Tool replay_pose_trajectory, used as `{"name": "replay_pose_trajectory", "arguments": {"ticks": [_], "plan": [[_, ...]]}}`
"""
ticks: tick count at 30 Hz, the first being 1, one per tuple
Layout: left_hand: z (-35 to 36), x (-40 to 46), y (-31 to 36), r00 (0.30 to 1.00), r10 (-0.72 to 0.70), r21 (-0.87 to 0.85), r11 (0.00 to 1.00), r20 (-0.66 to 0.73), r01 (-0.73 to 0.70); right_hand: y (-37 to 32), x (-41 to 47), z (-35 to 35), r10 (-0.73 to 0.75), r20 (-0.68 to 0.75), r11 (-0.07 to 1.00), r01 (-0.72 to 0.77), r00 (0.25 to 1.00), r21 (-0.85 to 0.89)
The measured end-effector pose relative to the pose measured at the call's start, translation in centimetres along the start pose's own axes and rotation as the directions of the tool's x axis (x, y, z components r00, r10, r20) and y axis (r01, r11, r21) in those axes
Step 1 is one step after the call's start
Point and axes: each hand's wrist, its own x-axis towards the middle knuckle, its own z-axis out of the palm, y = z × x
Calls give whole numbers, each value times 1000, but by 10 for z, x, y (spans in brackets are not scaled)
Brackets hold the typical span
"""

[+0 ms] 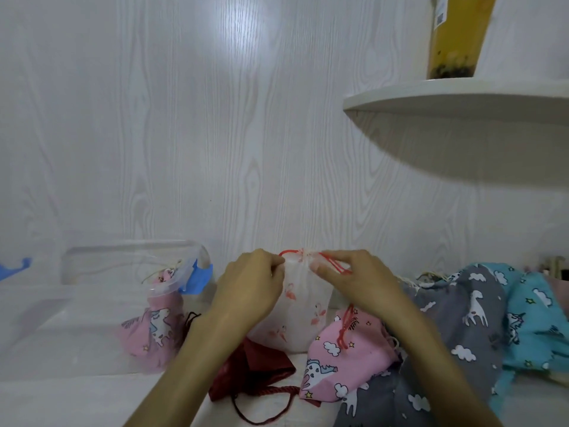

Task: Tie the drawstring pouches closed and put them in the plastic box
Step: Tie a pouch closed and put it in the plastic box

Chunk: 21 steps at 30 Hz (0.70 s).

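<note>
- nearest the camera, a dark red pouch (252,375) lies flat on the white table (77,399), its twisted maroon cord (261,409) trailing toward the front edge.
- just right of it a pink unicorn-print pouch (345,355) lies tilted with a red drawstring (343,331) at its neck; it overlaps a grey unicorn-print pouch (462,328) that spreads to the right.
- further right, a turquoise unicorn-print pouch (535,318) lies against the grey one.
- in the middle, a white flamingo-print pouch (303,306) stands upright on the table between both forearms, its mouth gathered at the top.
- the left hand (249,285) has its fingers curled, pinching the red drawstring loop (288,252) at the pouch's left side.
- the right hand (360,272) pinches the red cord ends (334,265) between thumb and fingers just right of the gathered neck.
- to the left stands a clear plastic box (92,303) with blue latches (200,277); a second pink unicorn pouch (154,328) sits inside it near the right wall, its pale cord poking up.
- behind everything is a white wood-grain wall (184,118).
- up at the right, a rounded white shelf (462,100) carries a tall cup of yellowish drink (455,35) with dark bits at the bottom.
</note>
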Motion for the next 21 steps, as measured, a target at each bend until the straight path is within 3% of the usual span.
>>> {"name": "replay_pose_trajectory", "arguments": {"ticks": [3,7,10,12,17,19,21], "plan": [[5,0,0,999,-38,-115,993,21,40,2,3,7,-5,-10,997,6,1000,74],[9,5,-5,987,-141,-385,909,79,161,-3,1,10,-91,213,978,48,973,201],[10,7,-8,970,-209,-537,808,121,242,-4,-1,16,-157,334,977,97,929,190],[12,8,-14,967,-217,-511,821,134,255,-4,-2,20,-197,411,973,127,890,191],[13,6,-24,977,-150,-131,977,149,170,-9,-8,23,-251,570,968,188,782,167],[17,6,-23,985,-136,-110,983,104,147,-12,-11,21,-268,606,963,208,749,169],[18,7,-22,989,-150,-203,968,9,149,-14,-12,20,-292,554,956,229,780,183]]}}
